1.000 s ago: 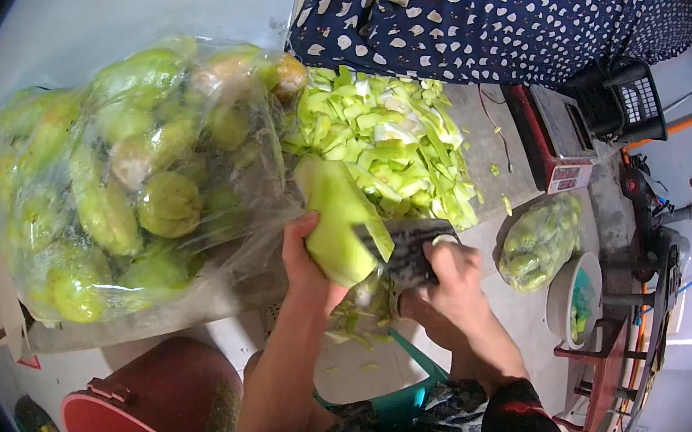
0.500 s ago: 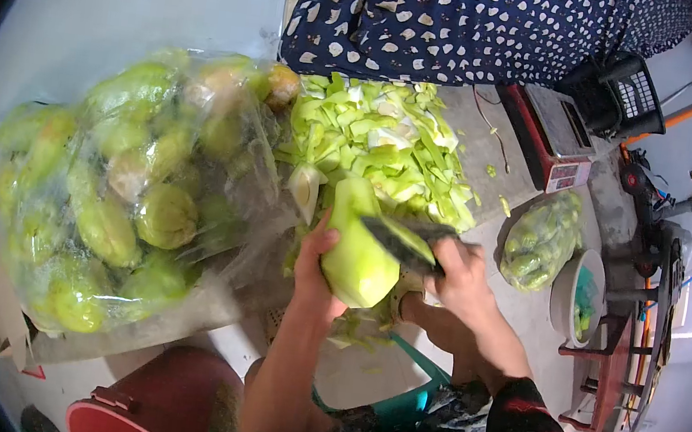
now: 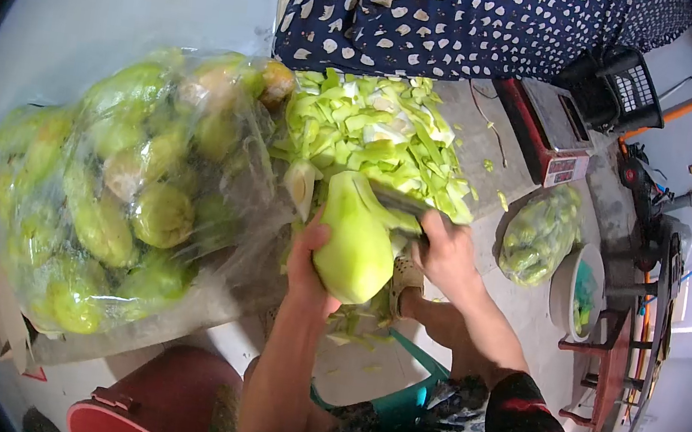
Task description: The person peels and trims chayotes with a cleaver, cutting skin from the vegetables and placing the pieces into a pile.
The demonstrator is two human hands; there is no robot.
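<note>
Fruit (image 3: pixel 356 247) in left hand (image 3: pixel 310 265); knife (image 3: pixel 400 202) alongside

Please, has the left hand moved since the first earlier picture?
Yes, slightly: against the red scale, the left hand is a little farther right and lower in the view.

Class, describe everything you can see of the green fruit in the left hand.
The green fruit looks pale, smooth and faintly shiny, at least partly peeled. Its near end is broad and rounded, its far end narrower. The left hand grips it from the left, thumb along its side. It is held up nearer the person than the heap of peelings. A dark blade lies by its upper right side; contact is unclear.
</note>
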